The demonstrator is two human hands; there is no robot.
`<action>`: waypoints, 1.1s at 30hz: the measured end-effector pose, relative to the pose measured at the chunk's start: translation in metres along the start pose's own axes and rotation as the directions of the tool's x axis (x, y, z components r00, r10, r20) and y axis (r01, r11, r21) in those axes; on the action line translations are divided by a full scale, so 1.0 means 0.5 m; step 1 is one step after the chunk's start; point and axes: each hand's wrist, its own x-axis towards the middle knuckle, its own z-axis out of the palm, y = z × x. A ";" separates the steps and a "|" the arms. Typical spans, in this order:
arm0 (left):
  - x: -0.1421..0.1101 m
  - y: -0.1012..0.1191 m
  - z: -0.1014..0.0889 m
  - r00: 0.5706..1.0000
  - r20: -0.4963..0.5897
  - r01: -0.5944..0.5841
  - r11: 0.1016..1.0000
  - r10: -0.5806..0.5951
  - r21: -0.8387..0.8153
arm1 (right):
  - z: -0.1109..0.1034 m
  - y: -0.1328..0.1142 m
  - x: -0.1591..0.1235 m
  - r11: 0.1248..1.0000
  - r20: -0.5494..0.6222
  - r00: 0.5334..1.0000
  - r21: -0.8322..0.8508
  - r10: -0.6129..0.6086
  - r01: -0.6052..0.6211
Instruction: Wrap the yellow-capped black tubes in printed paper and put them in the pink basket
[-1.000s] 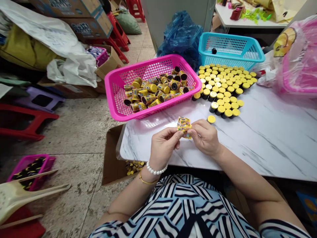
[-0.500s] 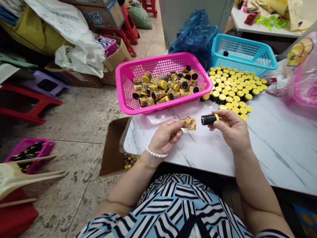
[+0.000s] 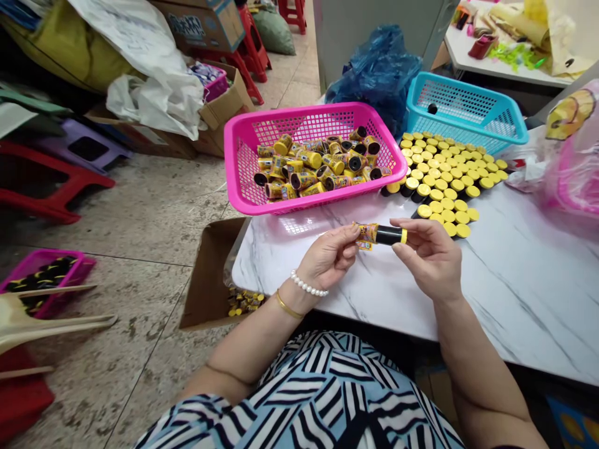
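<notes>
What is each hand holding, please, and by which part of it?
The left hand pinches the printed yellow wrapping by its left end; the right hand holds the black cylinder at its yellow-capped end.

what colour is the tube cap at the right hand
The cap is yellow, shown in the head view.

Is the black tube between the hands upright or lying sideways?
Sideways: the black tube has its yellow cap toward the right hand, not upward.

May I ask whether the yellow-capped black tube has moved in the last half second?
Yes: against the pink mesh basket, the black tube has shifted slightly left, toward the left hand.
</notes>
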 end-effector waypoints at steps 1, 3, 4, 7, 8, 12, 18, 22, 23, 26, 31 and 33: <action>0.001 -0.002 0.001 1.000 0.001 -0.007 1.000 0.007 0.012 | 0.000 0.000 -0.002 1.000 0.028 1.000 0.000 0.010 -0.010; 0.003 -0.008 0.003 1.000 0.002 -0.024 0.999 0.024 0.037 | 0.000 -0.001 -0.004 0.999 0.062 0.997 -0.008 0.033 -0.033; 0.003 -0.010 0.003 0.999 0.003 -0.034 0.998 0.034 0.050 | 0.001 -0.001 -0.005 0.999 0.059 0.997 -0.023 0.042 -0.040; 0.003 -0.014 0.004 0.999 0.014 -0.047 0.994 0.046 0.095 | 0.005 -0.002 -0.008 0.993 0.003 1.000 -0.111 0.031 -0.031; 0.003 -0.015 0.003 0.999 0.012 -0.050 0.993 0.049 0.111 | 0.007 -0.002 -0.009 0.991 -0.008 1.000 -0.135 0.021 -0.022; 0.001 -0.018 0.002 0.998 -0.006 -0.059 0.985 0.061 0.165 | 0.011 -0.002 -0.010 0.993 0.032 0.999 -0.116 -0.002 0.005; -0.009 -0.017 0.000 0.991 -0.013 -0.131 0.968 0.137 0.215 | 0.004 -0.005 -0.005 0.991 -0.012 0.997 -0.112 -0.077 0.076; -0.017 -0.001 -0.001 0.986 -0.018 -0.159 0.963 0.167 0.218 | 0.004 -0.006 -0.004 0.995 0.014 0.996 -0.056 -0.087 0.087; -0.019 0.002 0.000 0.988 0.006 -0.150 0.962 0.152 0.228 | 0.005 -0.005 -0.004 0.995 0.019 0.996 -0.052 -0.089 0.089; -0.019 0.003 0.001 0.990 0.060 -0.141 0.959 0.130 0.247 | 0.008 -0.002 -0.004 0.993 0.034 0.995 -0.070 -0.093 0.095; -0.018 -0.008 -0.002 0.981 0.007 -0.190 0.944 0.195 0.269 | 0.003 -0.002 -0.002 1.000 0.132 0.991 0.004 -0.025 0.024; -0.020 -0.006 -0.006 0.953 -0.008 -0.285 0.908 0.302 0.308 | -0.001 -0.004 -0.001 0.998 0.131 0.989 0.016 -0.065 0.064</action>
